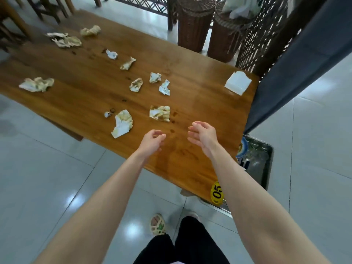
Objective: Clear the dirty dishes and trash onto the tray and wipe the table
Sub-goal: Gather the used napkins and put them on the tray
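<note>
Several crumpled, stained napkins litter the wooden table (200, 103): one flat stained napkin (159, 113) lies just beyond my hands, another (122, 122) to its left, more further back (37, 84) (66, 40). A clean white folded cloth (238, 83) rests at the table's far right corner. My left hand (152, 141) and my right hand (202, 135) hover over the near table edge, both holding nothing, fingers loosely curled and apart. A metal tray (266, 164) with a blue-rimmed dish (243, 147) sits low beside the table's right end, partly hidden.
Brown spill spots mark the wood near my hands. A yellow number tag (217, 192) sticks to the near corner. Two wicker baskets (194, 25) stand behind the table, a blue curtain (297, 69) at right, wooden chairs (11, 20) at far left. Grey tiled floor surrounds.
</note>
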